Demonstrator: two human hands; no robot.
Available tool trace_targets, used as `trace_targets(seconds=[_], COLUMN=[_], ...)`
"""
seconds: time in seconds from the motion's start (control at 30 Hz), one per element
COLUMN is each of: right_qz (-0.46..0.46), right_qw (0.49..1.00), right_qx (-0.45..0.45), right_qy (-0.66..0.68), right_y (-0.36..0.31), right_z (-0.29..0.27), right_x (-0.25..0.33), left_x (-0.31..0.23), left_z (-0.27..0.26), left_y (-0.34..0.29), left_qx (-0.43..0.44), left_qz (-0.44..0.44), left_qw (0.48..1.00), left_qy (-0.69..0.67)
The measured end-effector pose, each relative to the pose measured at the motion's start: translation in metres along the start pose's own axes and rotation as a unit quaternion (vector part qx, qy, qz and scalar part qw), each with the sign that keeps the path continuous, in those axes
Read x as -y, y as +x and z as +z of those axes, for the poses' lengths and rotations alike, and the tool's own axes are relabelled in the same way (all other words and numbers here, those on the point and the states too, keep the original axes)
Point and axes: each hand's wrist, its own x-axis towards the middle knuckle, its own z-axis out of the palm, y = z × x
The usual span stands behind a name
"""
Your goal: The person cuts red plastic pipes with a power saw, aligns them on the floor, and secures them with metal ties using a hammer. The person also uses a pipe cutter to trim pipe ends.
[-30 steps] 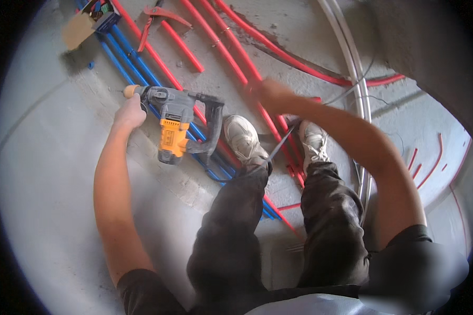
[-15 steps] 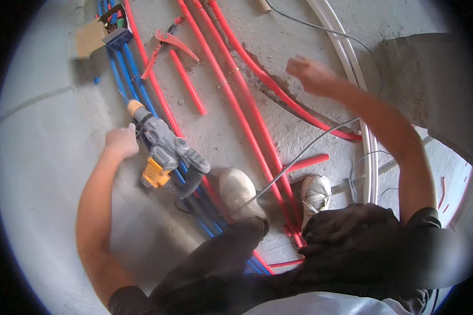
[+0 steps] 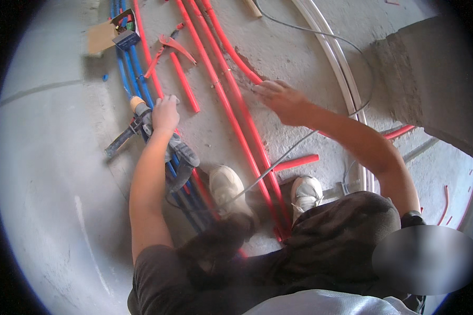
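Note:
My left hand (image 3: pixel 165 114) is over the body of a grey rotary hammer drill (image 3: pixel 183 152). Its fingers look loosely bent and apart, and I see nothing in them. The drill lies along the blue pipes (image 3: pixel 135 65), with its side handle (image 3: pixel 120 143) sticking out to the left and its tan chuck end pointing away from me. My right hand (image 3: pixel 282 102) has its fingers stretched out at the curved red pipe (image 3: pixel 227 44). Whether the fingertips touch that pipe I cannot tell; hand and forearm hide part of it.
Red pliers-like pipe cutters (image 3: pixel 169 48) lie beyond the drill, beside a short red pipe (image 3: pixel 185 83). An open box (image 3: pixel 126 38) of small fittings rests on the blue pipes. Straight red pipes (image 3: pixel 231 110), white pipes (image 3: pixel 347 92) and a grey cable (image 3: pixel 294 146) cross the concrete floor.
My left hand has left the drill's side handle and moved right, over the drill body. The side handle now points left. My right hand has come left and nearer, to the curved red pipe.

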Motion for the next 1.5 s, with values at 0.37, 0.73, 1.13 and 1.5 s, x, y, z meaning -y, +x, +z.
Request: trace_targets(seconds=[0.37, 0.73, 1.13, 1.5], right_qz=[-0.063, -0.127, -0.103, 0.316], right_qw=[0.964, 0.964, 0.976, 0.691], right_qx=[0.154, 0.094, -0.147, -0.484], right_qy=[-0.206, -0.214, 0.123, 0.434], right_y=[0.089, 0.136, 0.119, 0.003], right_z=[-0.040, 0.000, -0.014, -0.171], right_x=[0.006, -0.015, -0.034, -0.295], left_x=[-0.013, -0.013, -0.022, -0.199], left_z=[0.004, 0.019, -0.035, -0.174], left_y=[0.006, 0.001, 0.048, 0.151], left_qx=[-0.002, -0.038, 0.178, -0.048], left_qz=[-0.116, -0.112, -0.231, 0.150], left_qw=[0.987, 0.975, 0.951, 0.793], left_qy=[-0.115, -0.186, -0.101, -0.589])
